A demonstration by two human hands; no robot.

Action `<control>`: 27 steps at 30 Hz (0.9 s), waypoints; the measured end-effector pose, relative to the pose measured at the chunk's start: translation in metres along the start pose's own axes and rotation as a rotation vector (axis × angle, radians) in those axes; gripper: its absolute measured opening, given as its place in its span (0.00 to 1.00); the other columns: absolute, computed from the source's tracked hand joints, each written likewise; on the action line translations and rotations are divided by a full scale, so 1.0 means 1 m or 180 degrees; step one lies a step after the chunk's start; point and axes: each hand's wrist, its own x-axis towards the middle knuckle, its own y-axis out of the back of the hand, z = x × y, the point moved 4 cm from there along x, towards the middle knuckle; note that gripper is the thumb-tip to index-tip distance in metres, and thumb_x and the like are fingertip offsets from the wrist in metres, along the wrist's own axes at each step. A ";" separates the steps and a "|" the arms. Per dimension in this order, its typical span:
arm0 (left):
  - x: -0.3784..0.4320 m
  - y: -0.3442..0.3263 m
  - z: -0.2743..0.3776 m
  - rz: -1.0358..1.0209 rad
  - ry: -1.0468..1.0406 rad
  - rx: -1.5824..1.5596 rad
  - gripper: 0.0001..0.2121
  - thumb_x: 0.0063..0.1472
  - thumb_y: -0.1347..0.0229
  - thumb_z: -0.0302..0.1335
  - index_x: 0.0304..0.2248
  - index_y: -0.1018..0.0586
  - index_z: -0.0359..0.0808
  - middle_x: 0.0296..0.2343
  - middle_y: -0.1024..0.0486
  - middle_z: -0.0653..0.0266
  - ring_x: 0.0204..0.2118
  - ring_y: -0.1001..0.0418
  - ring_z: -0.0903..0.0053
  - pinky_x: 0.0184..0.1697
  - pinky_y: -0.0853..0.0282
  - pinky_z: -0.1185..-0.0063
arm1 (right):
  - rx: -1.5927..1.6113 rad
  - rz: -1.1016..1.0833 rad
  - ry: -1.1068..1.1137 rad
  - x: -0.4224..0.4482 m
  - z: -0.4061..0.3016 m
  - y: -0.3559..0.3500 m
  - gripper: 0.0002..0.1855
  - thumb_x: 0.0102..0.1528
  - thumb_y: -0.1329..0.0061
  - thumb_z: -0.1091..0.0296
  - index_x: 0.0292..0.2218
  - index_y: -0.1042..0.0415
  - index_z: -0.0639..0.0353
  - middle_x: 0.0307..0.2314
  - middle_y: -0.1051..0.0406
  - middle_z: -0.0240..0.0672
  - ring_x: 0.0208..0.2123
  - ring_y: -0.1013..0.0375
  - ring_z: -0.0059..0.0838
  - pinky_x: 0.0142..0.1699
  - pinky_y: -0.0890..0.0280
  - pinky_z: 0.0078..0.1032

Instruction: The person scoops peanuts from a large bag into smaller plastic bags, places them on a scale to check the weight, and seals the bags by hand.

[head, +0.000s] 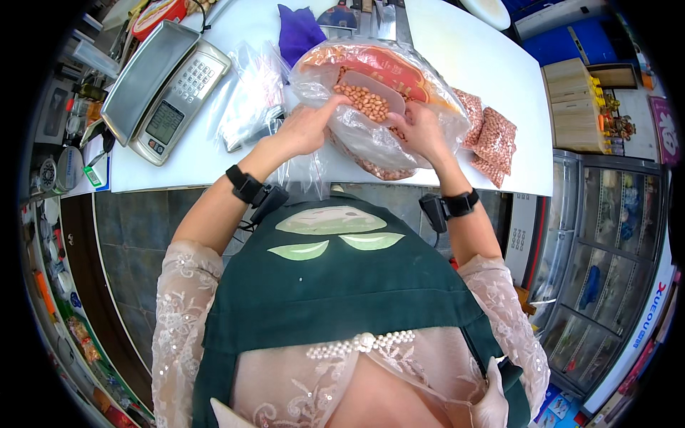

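Observation:
A large clear plastic bag (pixel 369 142) with a red and orange printed panel sits open on the table before me, with peanuts inside. In its mouth, a translucent plastic scoop (pixel 397 97) lies tilted and full of reddish peanuts (pixel 366 101). My left hand (pixel 306 128) grips the bag's near left rim, its extended finger reaching the scoop's edge. Inside the mouth, my right hand (pixel 420 125) holds the scoop at its lower right corner, the thumb on its edge. The bag's folds hide some of the right fingers.
Several filled peanut packets (pixel 495 140) lie right of the bag. A digital scale (pixel 176 101) with a metal tray stands left, beside clear empty bags (pixel 249 96). Behind are a purple cloth (pixel 299 35) and knives (pixel 398 24). The white table's (pixel 530 166) front edge runs near my apron.

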 end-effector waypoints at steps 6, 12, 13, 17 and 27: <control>-0.006 -0.001 -0.003 0.0948 -0.0446 -0.0189 0.12 0.49 0.52 0.17 0.35 0.27 0.36 0.25 0.25 0.47 0.30 0.27 0.47 0.37 0.34 0.59 | -0.1993 0.0144 0.0027 -0.039 -0.014 0.049 0.20 0.53 0.44 0.53 0.31 0.27 0.65 0.24 0.26 0.48 0.29 0.24 0.48 0.33 0.31 0.40; -0.031 0.029 0.033 0.1135 -0.1063 -0.0203 0.07 0.45 0.51 0.16 0.27 0.28 0.35 0.19 0.29 0.49 0.24 0.28 0.52 0.26 0.35 0.63 | -0.2321 -0.0158 0.0277 -0.041 -0.037 0.039 0.20 0.52 0.44 0.54 0.27 0.26 0.67 0.22 0.25 0.48 0.26 0.23 0.47 0.31 0.29 0.39; -0.032 0.030 0.036 0.1088 -0.1160 -0.0127 0.07 0.44 0.51 0.16 0.26 0.28 0.35 0.18 0.30 0.50 0.22 0.29 0.53 0.24 0.36 0.64 | -0.2001 -0.0104 0.0264 -0.036 -0.047 0.034 0.19 0.52 0.44 0.55 0.27 0.26 0.67 0.22 0.25 0.49 0.26 0.23 0.47 0.31 0.29 0.39; -0.043 0.033 0.041 0.1214 -0.1366 -0.0221 0.05 0.43 0.50 0.16 0.22 0.30 0.35 0.13 0.38 0.52 0.16 0.34 0.57 0.19 0.42 0.68 | -0.1217 -0.0158 0.0012 -0.012 -0.008 0.004 0.20 0.52 0.43 0.55 0.27 0.25 0.68 0.23 0.25 0.52 0.28 0.24 0.51 0.33 0.31 0.41; -0.040 0.034 0.045 0.1075 -0.1102 -0.0287 0.05 0.46 0.51 0.15 0.24 0.28 0.34 0.14 0.37 0.52 0.17 0.33 0.57 0.20 0.41 0.70 | 0.0561 -0.0437 -0.0214 0.022 0.028 -0.036 0.18 0.51 0.41 0.60 0.28 0.25 0.70 0.20 0.27 0.50 0.26 0.24 0.47 0.33 0.32 0.37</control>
